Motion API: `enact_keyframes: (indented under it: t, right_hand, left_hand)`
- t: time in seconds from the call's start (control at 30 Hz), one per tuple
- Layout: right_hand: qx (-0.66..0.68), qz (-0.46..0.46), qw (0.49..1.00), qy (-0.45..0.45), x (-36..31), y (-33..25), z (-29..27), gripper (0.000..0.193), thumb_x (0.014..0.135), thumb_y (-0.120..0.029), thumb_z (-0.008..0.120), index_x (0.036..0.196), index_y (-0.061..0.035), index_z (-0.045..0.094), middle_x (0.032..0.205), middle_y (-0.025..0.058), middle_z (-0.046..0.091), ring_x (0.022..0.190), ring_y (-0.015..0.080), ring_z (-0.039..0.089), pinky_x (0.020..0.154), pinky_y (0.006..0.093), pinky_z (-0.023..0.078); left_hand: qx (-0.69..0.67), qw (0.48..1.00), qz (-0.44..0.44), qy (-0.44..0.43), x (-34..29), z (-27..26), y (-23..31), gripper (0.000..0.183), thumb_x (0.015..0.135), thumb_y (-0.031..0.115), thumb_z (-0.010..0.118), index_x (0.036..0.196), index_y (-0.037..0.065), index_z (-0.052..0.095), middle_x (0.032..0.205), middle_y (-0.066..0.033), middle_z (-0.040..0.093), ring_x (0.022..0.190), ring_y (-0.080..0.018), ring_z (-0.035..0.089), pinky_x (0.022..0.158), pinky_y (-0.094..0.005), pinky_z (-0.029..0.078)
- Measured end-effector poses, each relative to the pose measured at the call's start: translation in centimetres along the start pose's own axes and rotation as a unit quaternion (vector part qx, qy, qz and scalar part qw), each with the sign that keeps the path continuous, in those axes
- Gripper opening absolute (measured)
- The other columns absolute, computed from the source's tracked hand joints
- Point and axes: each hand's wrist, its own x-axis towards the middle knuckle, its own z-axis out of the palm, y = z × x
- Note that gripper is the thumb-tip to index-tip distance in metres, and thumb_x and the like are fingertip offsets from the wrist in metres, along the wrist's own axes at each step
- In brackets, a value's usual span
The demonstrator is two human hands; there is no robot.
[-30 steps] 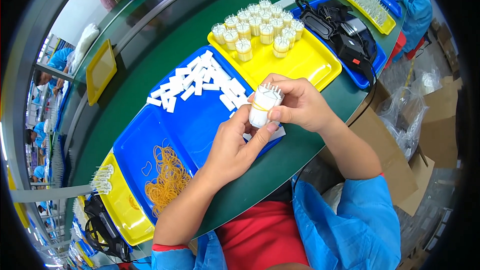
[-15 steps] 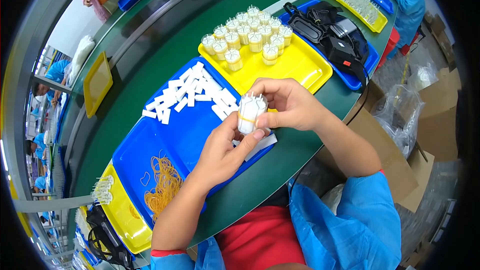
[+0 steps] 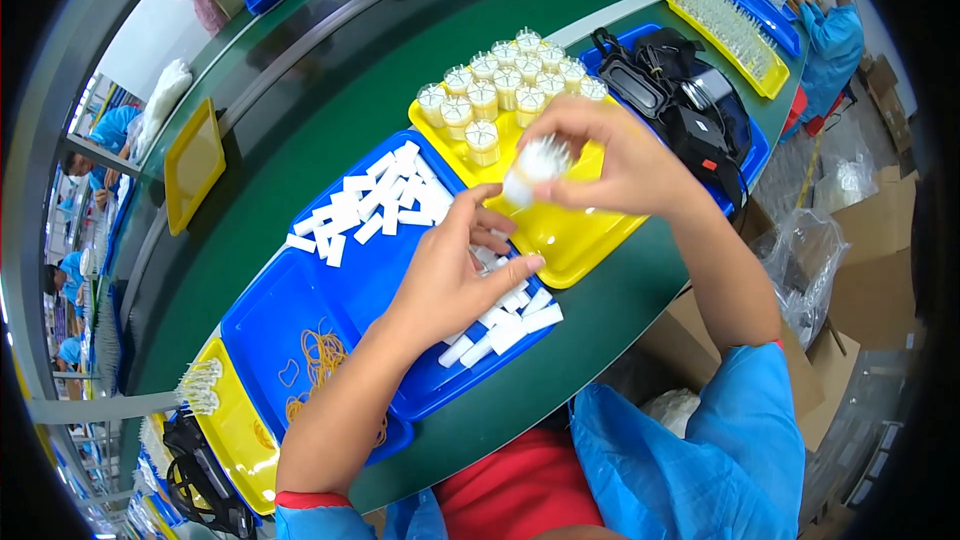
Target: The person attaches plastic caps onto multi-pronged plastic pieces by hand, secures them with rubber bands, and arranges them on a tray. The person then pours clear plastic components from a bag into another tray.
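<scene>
My right hand [image 3: 620, 155] grips a white bundle [image 3: 537, 172] with thin prongs on top, blurred by motion, above the near part of a yellow tray [image 3: 575, 240]. Thumb and fingers close around the bundle's side. My left hand [image 3: 445, 275] is empty, its thumb and fingers apart, over the right end of a blue tray [image 3: 375, 285]. Under and beside it lie loose white blocks [image 3: 505, 325], partly hidden by the fingers. More white blocks [image 3: 375, 195] are heaped at the blue tray's far side. Several similar banded bundles [image 3: 482, 140] stand upright in the yellow tray.
Rubber bands [image 3: 322, 355] lie in the blue tray's left section, partly behind my left forearm. A second yellow tray [image 3: 235, 440] holds pronged white parts [image 3: 203, 385]. Black devices and cables [image 3: 690, 110] fill a blue tray at right. Cardboard boxes [image 3: 870, 280] stand beside the green table [image 3: 330, 90].
My left hand has let go of the white bundle and opened. My right hand has carried the bundle up and to the right, over the yellow tray.
</scene>
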Motion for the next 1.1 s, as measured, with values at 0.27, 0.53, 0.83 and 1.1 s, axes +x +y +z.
enact_keyframes:
  t: [0.27,0.53,0.83,1.1]
  right_hand:
    - [-0.271,0.053,0.96,0.042,5.2,2.8,-1.9,0.039,0.089,-0.016,0.089,0.123,-0.0035,0.074,0.12,0.0153,0.076,0.103,0.0326,0.074,0.091,0.0407,0.061]
    - [-0.309,0.019,0.951,-0.027,6.9,3.2,-1.2,0.04,0.086,-0.01,0.091,0.122,-0.0074,0.076,0.121,0.0116,0.075,0.108,0.0299,0.073,0.096,0.0414,0.061]
    - [-0.351,0.019,0.93,-0.111,8.3,4.6,-1.3,0.04,0.085,-0.009,0.092,0.122,-0.0061,0.078,0.121,0.0138,0.074,0.12,0.0354,0.068,0.108,0.0446,0.056]
    - [-0.306,0.046,0.95,-0.036,13.1,5.6,-3.5,0.026,0.104,-0.013,0.076,0.129,-0.0076,0.078,0.123,0.0122,0.075,0.124,0.0304,0.069,0.105,0.0407,0.059]
  left_hand:
    - [0.045,0.981,0.008,0.187,5.0,-3.2,-2.0,0.053,0.092,0.008,0.081,0.137,-0.002,0.054,0.116,-0.0167,0.067,0.095,-0.0227,0.073,0.077,-0.0336,0.061]
    - [0.117,0.966,0.016,0.23,8.2,-6.1,-3.8,0.052,0.089,0.004,0.076,0.137,-0.001,0.055,0.126,-0.0192,0.063,0.106,-0.0262,0.068,0.093,-0.0396,0.059]
    - [0.276,0.926,0.105,0.235,13.9,-9.4,-5.5,0.067,0.091,0.014,0.076,0.153,0.005,0.054,0.145,-0.0165,0.063,0.125,-0.0268,0.065,0.098,-0.0401,0.058]
    - [0.121,0.987,0.008,0.103,15.8,-10.5,-5.2,0.067,0.095,0.022,0.069,0.157,0.002,0.052,0.139,-0.02,0.071,0.128,-0.03,0.068,0.111,-0.0395,0.053]
